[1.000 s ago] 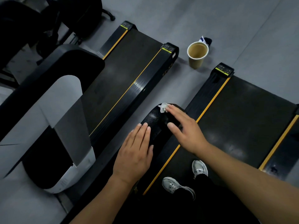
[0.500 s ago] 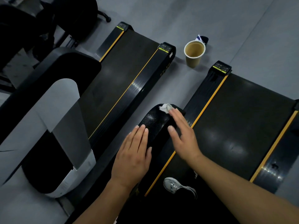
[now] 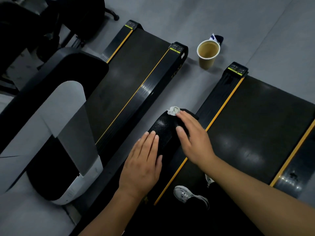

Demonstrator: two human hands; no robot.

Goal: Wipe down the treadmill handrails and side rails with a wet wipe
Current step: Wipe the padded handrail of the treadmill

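Now, right hand point(image 3: 194, 142) pressing wet wipe point(image 3: 173, 110) on handrail point(image 3: 163, 128), fingers straight, left hand point(image 3: 143, 164) flat alongside.

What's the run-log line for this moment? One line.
left hand: flat on handrail | right hand: presses wet wipe on handrail end | cup: upright on floor

Bare floor point(image 3: 185, 92) beyond the handrail point(image 3: 162, 126) tip, paper cup point(image 3: 207, 55) well apart.

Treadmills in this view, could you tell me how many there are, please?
2: left treadmill, left of the cup; right treadmill, under the shoes. Others may lie out of frame.
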